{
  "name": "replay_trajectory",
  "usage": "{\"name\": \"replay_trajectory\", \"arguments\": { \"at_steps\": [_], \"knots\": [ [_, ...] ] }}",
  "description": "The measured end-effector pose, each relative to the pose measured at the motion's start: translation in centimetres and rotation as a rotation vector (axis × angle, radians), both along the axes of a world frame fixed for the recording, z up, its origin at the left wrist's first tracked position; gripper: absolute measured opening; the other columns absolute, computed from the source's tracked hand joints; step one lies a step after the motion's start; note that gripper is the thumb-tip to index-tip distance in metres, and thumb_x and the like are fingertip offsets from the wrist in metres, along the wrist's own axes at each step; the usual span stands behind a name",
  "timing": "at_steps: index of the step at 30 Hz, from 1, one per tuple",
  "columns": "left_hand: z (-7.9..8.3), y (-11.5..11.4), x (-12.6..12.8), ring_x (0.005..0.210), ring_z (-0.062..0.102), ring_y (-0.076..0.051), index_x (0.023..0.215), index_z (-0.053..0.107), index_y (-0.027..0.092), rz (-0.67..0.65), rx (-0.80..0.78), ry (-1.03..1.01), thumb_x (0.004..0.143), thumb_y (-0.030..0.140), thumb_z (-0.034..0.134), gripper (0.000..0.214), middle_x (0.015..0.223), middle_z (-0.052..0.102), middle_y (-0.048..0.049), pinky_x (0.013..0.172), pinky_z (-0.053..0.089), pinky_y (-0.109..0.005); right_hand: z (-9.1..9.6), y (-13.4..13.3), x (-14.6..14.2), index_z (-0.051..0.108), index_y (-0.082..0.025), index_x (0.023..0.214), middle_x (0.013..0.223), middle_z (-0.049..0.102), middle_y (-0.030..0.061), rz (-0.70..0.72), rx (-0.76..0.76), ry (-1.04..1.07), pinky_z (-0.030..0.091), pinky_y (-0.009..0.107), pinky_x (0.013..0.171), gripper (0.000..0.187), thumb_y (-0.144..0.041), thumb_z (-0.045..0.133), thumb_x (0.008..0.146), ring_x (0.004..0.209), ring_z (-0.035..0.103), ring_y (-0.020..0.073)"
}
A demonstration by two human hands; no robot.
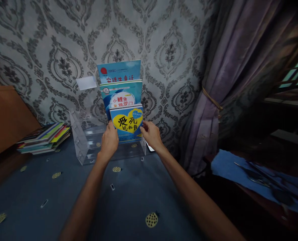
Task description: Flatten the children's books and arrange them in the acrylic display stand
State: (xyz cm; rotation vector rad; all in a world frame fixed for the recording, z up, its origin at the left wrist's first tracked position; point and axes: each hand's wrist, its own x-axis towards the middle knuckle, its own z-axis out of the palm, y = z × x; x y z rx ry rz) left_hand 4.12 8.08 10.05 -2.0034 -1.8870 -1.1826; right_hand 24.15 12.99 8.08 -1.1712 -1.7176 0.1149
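Left hand (110, 139) gripped the left edge of the front book (127, 124) and right hand (152, 134) its right edge, fingers curled on both, with left forearm (88, 192) and right forearm (186, 187) bare, extended and slanting inward from below the book.

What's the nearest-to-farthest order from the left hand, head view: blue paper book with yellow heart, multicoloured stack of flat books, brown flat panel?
1. Blue book with yellow heart: touching the left hand, on its right.
2. Multicoloured book stack: off to the left.
3. Brown panel: farther left, past the stack.
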Motion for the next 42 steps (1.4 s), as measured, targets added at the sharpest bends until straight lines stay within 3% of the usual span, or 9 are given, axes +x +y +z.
{"name": "replay_trajectory", "arguments": {
  "at_steps": [9,16,20,27,37,42],
  "knots": [
    [-0.1,0.2,-0.5,0.119,0.065,-0.034,0.139,0.042,0.011,-0.047,0.011,-0.01,0.096,0.015,0.039,0.043,0.128,0.065,-0.0225,0.098,0.054,-0.051,-0.2,0.1,-0.1,0.074,-0.019,0.103,0.089,0.071,0.0091,0.01,0.039,0.034,0.054,0.043,0.078,0.029,-0.028,0.054,0.084,0.082,0.066,0.0272],
    [-0.5,0.5,-0.4,0.123,0.063,-0.033,0.143,0.041,0.011,-0.034,0.045,0.0,0.095,0.012,0.037,0.048,0.132,0.063,-0.0225,0.102,0.052,-0.05,-0.1,-0.1,-0.6,0.065,-0.016,0.129,0.11,0.066,0.0132,0.112,0.088,0.139,0.056,0.043,0.086,0.046,-0.026,0.054,0.085,0.103,0.063,0.0282],
    [-0.8,0.6,-0.3,0.125,0.063,-0.033,0.147,0.038,0.008,-0.024,0.069,-0.005,0.095,0.011,0.035,0.053,0.134,0.062,-0.0235,0.103,0.052,-0.049,-0.1,-0.1,-0.7,0.065,-0.018,0.129,0.109,0.066,0.0112,0.159,0.069,0.192,0.058,0.042,0.085,0.046,-0.023,0.053,0.085,0.099,0.065,0.0267],
    [-0.7,0.6,-0.1,0.126,0.062,-0.034,0.148,0.039,0.008,-0.032,0.069,-0.024,0.095,0.012,0.036,0.053,0.135,0.062,-0.0232,0.105,0.051,-0.05,0.0,-0.5,-1.1,0.066,-0.014,0.126,0.105,0.065,0.0128,0.106,0.072,0.168,0.058,0.042,0.084,0.045,-0.021,0.051,0.085,0.097,0.064,0.0279],
    [-1.1,1.0,-0.6,0.13,0.06,-0.034,0.147,0.04,0.009,-0.097,0.103,-0.051,0.095,0.012,0.039,0.052,0.14,0.06,-0.0238,0.107,0.049,-0.054,-0.1,-0.9,-1.5,0.067,-0.018,0.117,0.1,0.063,0.0113,0.059,0.093,0.176,0.056,0.043,0.082,0.036,-0.022,0.051,0.085,0.095,0.061,0.0289],
    [-1.1,0.9,-0.6,0.132,0.059,-0.033,0.15,0.039,0.012,-0.081,0.093,-0.044,0.093,0.009,0.038,0.057,0.142,0.059,-0.0219,0.108,0.049,-0.052,-0.5,-0.9,-1.8,0.065,-0.018,0.124,0.1,0.062,0.0113,0.035,0.106,0.172,0.056,0.044,0.081,0.042,-0.021,0.05,0.084,0.095,0.061,0.0292]
  ]
}}
